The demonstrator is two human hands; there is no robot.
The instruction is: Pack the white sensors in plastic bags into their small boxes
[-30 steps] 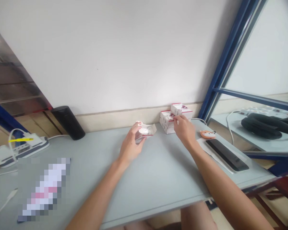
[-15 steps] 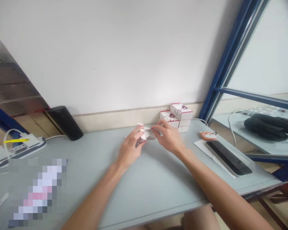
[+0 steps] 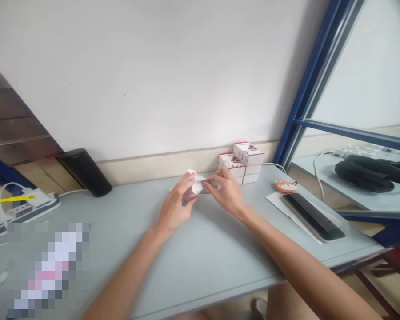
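Note:
Over the far middle of the grey desk, my left hand (image 3: 175, 204) is closed around the left side of a small white paper carton (image 3: 197, 186). Its fingers cover part of the carton, and a white flap sticks up by the fingertips. My right hand (image 3: 228, 192) pinches the carton's right edge between thumb and fingers. What the carton contains, if anything, I cannot make out. Just behind my right hand stands a stack of white boxes with red edges (image 3: 252, 156), set against the wall.
At right, a dark phone (image 3: 313, 217) lies on white paper (image 3: 274, 201), below an orange-and-white item (image 3: 286, 186). At left stand a black cylinder (image 3: 86, 173) and a power strip (image 3: 50, 205). A blue metal frame (image 3: 295, 109) borders the desk's right side.
The view has shifted slightly, so most things sit a little further left. Both hands keep hold of the carton; its white flap looks a bit more opened out.

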